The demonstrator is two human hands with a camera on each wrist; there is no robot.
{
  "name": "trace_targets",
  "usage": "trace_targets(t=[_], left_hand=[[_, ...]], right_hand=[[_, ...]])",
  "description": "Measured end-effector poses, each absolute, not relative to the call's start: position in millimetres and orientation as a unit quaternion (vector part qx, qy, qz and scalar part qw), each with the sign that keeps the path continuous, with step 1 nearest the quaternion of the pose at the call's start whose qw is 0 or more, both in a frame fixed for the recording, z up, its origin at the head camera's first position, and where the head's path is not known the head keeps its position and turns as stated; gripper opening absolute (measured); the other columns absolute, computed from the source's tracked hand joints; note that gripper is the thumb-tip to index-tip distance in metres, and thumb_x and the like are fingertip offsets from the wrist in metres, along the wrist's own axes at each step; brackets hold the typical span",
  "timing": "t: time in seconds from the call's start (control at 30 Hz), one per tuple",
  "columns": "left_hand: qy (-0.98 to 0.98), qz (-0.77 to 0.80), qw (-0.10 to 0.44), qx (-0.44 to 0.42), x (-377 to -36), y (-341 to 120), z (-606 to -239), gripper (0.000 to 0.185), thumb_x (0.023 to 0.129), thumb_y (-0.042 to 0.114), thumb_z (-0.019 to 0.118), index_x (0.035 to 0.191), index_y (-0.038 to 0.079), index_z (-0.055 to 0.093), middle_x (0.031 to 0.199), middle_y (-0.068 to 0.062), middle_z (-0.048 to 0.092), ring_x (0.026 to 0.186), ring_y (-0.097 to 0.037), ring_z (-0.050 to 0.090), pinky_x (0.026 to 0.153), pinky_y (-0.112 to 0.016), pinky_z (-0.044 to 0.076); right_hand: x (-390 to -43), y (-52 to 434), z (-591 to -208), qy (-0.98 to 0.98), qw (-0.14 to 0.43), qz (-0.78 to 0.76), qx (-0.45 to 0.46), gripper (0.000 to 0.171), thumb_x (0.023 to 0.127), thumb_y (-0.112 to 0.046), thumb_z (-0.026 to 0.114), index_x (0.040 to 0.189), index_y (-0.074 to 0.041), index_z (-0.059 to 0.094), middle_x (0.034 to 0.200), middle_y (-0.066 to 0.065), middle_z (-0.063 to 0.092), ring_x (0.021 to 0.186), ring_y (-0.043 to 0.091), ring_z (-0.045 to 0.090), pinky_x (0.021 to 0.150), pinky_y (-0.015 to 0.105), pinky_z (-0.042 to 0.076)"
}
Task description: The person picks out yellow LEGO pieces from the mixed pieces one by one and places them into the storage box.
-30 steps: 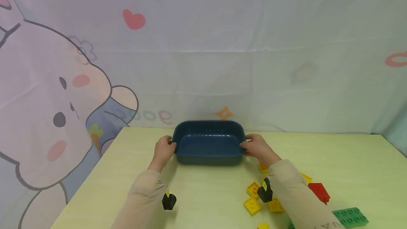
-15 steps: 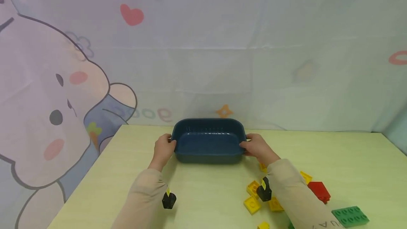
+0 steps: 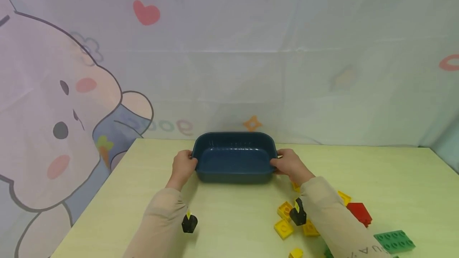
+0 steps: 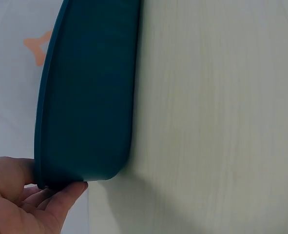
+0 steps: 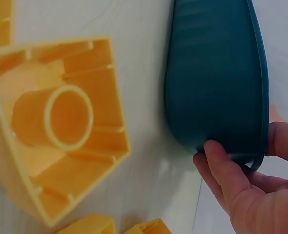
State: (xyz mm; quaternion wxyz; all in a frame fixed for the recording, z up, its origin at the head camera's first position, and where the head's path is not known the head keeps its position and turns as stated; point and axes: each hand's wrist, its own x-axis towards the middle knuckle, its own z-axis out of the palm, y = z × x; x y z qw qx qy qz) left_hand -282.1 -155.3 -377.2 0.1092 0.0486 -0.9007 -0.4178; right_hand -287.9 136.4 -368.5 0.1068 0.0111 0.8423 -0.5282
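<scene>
A dark blue rectangular bin [image 3: 234, 160] with rounded corners stands at the table's far edge, nothing inside it. My left hand [image 3: 183, 167] grips its left end, thumb over the rim. On the opposite end my right hand [image 3: 291, 165] holds the rim the same way. In the left wrist view the fingers [image 4: 68, 197] curl under the lip of the bin [image 4: 87, 97]. The right wrist view has the fingertips [image 5: 217, 153] against the end wall of the bin [image 5: 214, 78], below its rim.
Yellow toy bricks [image 3: 283, 229] lie near my right forearm, one upside-down yellow brick [image 5: 61, 122] large in the right wrist view. Farther right are a red brick [image 3: 359, 213] and a green brick [image 3: 394, 241]. A printed cloth [image 3: 229, 71] hangs directly behind the table.
The whole head view has shifted slightly upward in the frame. Both hands keep their hold on the bin, which stays in the same place on the table.
</scene>
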Motion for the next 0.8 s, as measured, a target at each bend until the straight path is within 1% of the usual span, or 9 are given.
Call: trace_targets(t=[0.13, 0.23, 0.4, 0.67, 0.8], left_hand=[[-0.900, -0.422, 0.101, 0.046, -279.5, -155.2, -376.1, 0.027, 0.081, -0.002, 0.048, 0.100, -0.012, 0.064, 0.093, -0.023, 0.067, 0.082, -0.030, 0.062, 0.063, -0.034, 0.047], [-0.903, -0.416, 0.097, 0.042, -277.0, -156.0, -375.5, 0.027, 0.080, -0.001, 0.048, 0.099, -0.012, 0.064, 0.094, -0.024, 0.066, 0.084, -0.030, 0.062, 0.066, -0.036, 0.047], [-0.905, -0.412, 0.095, 0.036, -272.5, -159.2, -374.5, 0.028, 0.080, -0.001, 0.049, 0.101, -0.013, 0.062, 0.098, -0.026, 0.065, 0.092, -0.034, 0.062, 0.073, -0.040, 0.048], [-0.900, -0.429, 0.078, 0.029, -262.4, -165.0, -373.6, 0.027, 0.080, -0.002, 0.049, 0.101, -0.015, 0.060, 0.098, -0.027, 0.064, 0.088, -0.033, 0.063, 0.064, -0.034, 0.050], [-0.895, -0.441, 0.067, 0.024, -256.3, -168.2, -375.3, 0.027, 0.081, -0.003, 0.049, 0.103, -0.016, 0.058, 0.099, -0.028, 0.063, 0.091, -0.035, 0.062, 0.065, -0.034, 0.051]], right_hand=[[-284.7, 137.4, -367.7, 0.849, 0.108, -0.518, 0.012, 0.040, 0.089, -0.003, 0.049, 0.124, 0.016, 0.043, 0.116, 0.031, 0.051, 0.088, 0.030, 0.064, 0.077, 0.037, 0.052], [-281.0, 137.8, -366.1, 0.854, 0.111, -0.508, 0.010, 0.041, 0.089, -0.003, 0.050, 0.125, 0.016, 0.042, 0.117, 0.032, 0.050, 0.087, 0.030, 0.065, 0.077, 0.037, 0.052], [-274.9, 136.4, -362.6, 0.861, 0.116, -0.496, 0.002, 0.042, 0.088, -0.003, 0.050, 0.123, 0.017, 0.042, 0.115, 0.031, 0.052, 0.084, 0.027, 0.065, 0.075, 0.036, 0.052], [-267.9, 133.9, -361.7, 0.868, 0.127, -0.480, 0.002, 0.040, 0.087, -0.002, 0.051, 0.122, 0.016, 0.042, 0.110, 0.029, 0.054, 0.082, 0.027, 0.064, 0.074, 0.035, 0.053], [-262.4, 133.6, -361.6, 0.867, 0.128, -0.481, -0.006, 0.041, 0.087, -0.001, 0.051, 0.122, 0.017, 0.042, 0.110, 0.030, 0.055, 0.083, 0.028, 0.064, 0.073, 0.035, 0.053]])
